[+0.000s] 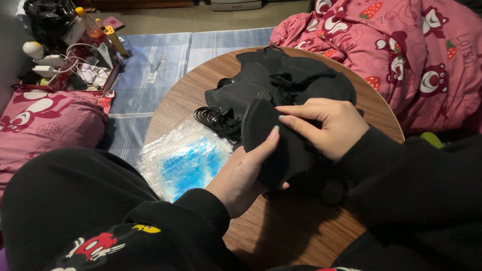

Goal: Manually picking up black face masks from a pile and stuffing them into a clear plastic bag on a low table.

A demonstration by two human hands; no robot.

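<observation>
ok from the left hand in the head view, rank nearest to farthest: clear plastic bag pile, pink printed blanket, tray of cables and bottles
1. Clear plastic bag pile: just beside the left hand, on the table's left edge.
2. Pink printed blanket: across the table, upper right.
3. Tray of cables and bottles: far upper left, on the floor.

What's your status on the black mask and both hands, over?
Left hand under black face mask, thumb on its front. Right hand pinching the mask's top edge. Pile of black masks just behind on round wooden table; clear plastic packets lie left.
</observation>
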